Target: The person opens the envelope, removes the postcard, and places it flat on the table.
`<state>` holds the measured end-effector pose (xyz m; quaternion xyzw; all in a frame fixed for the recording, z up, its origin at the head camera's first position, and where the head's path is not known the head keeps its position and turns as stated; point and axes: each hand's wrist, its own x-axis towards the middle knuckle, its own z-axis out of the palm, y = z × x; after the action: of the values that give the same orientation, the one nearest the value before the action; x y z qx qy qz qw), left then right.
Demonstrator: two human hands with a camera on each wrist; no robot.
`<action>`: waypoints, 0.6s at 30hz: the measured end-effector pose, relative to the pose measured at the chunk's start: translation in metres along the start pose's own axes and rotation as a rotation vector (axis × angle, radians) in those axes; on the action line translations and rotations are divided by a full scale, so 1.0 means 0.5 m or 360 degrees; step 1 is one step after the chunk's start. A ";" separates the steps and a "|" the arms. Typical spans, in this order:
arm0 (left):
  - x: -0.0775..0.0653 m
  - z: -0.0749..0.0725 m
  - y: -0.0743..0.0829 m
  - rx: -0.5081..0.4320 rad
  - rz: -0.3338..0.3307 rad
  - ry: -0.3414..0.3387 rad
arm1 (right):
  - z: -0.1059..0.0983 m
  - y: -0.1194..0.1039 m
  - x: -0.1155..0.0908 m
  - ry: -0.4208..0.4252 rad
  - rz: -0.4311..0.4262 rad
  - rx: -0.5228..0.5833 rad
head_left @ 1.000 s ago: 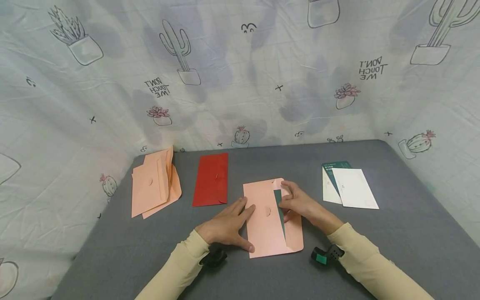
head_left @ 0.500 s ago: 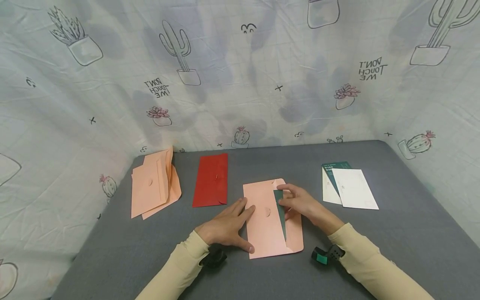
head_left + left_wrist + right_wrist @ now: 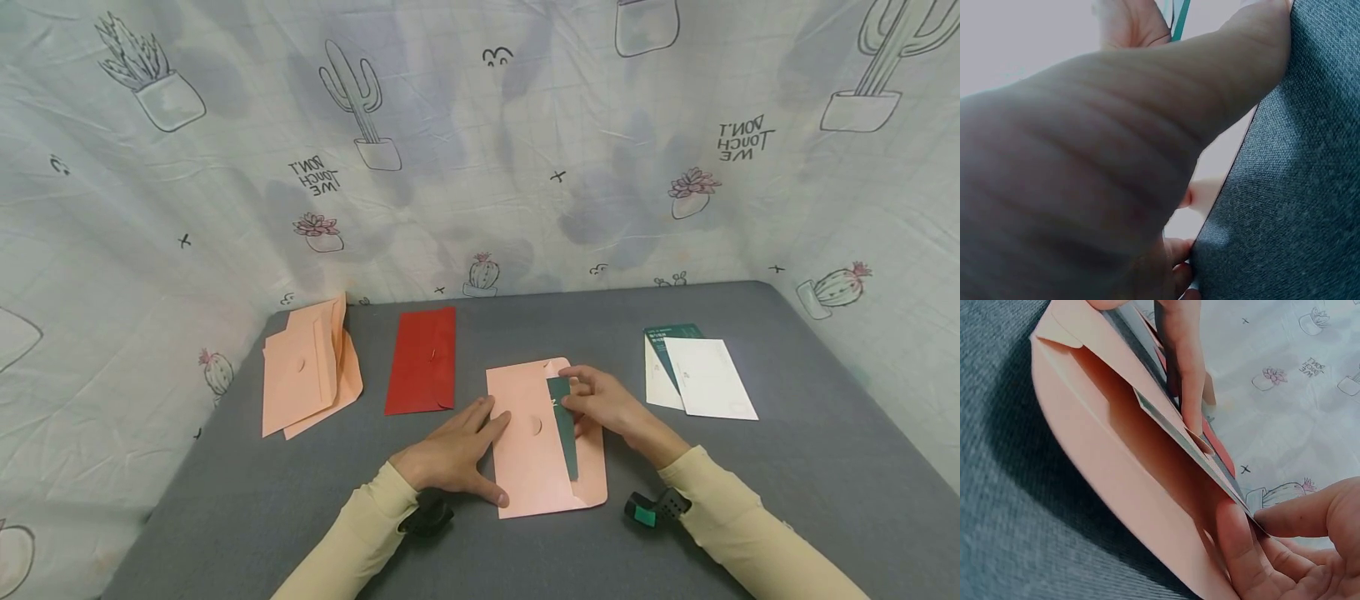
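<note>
A pale pink envelope (image 3: 528, 475) lies on the table with its flap side open to the right. Out of its mouth shows a strip of a dark green card (image 3: 566, 437), the rest being hidden inside. My left hand (image 3: 453, 450) rests on the envelope's left edge, fingers spread. The right hand (image 3: 603, 408) pinches the card near its upper part, over the flap (image 3: 592, 475). In the right wrist view, the card (image 3: 1166, 425) stands in the mouth of the gaping envelope (image 3: 1079, 437), its near end between thumb and fingers (image 3: 1235, 534).
Several pink envelopes (image 3: 288, 387) lie in a loose pile at the left. Between them and my work is a red envelope (image 3: 423, 367). White (image 3: 712, 379) and green cards (image 3: 667, 330) overlap at the right. A patterned curtain (image 3: 480, 167) hangs behind the grey table (image 3: 750, 508).
More of the green card shows at the envelope's mouth, its edge having shifted right. The right hand has moved slightly with it. The left hand has stayed put.
</note>
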<state>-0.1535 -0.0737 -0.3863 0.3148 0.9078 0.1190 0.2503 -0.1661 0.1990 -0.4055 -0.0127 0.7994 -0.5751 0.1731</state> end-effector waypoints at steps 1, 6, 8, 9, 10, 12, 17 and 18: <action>0.000 0.000 0.000 -0.0001 -0.0001 -0.0001 | -0.001 0.001 0.000 0.0007 -0.0005 -0.0011; 0.001 0.001 0.000 0.0002 -0.0009 -0.0003 | -0.005 0.002 0.001 0.0032 0.0000 -0.0053; 0.001 0.002 0.000 0.0001 -0.0011 -0.0004 | -0.006 0.003 0.002 0.0041 0.0015 -0.0061; 0.001 0.002 0.000 -0.0001 -0.0012 -0.0004 | -0.007 0.004 0.002 0.0040 0.0023 -0.0059; 0.001 0.002 0.000 0.0000 -0.0012 -0.0003 | -0.007 0.004 0.003 0.0041 0.0019 -0.0068; 0.002 0.002 0.000 -0.0002 -0.0011 -0.0001 | -0.008 0.005 0.004 0.0054 0.0023 -0.0079; 0.001 0.003 0.001 -0.0002 -0.0009 0.0008 | -0.011 0.005 0.005 0.0057 0.0005 -0.0063; 0.001 0.003 0.001 -0.0002 -0.0009 0.0009 | -0.012 0.005 0.005 0.0053 -0.0001 -0.0056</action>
<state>-0.1529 -0.0727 -0.3873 0.3117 0.9094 0.1197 0.2482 -0.1696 0.2047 -0.4068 -0.0064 0.8121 -0.5613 0.1592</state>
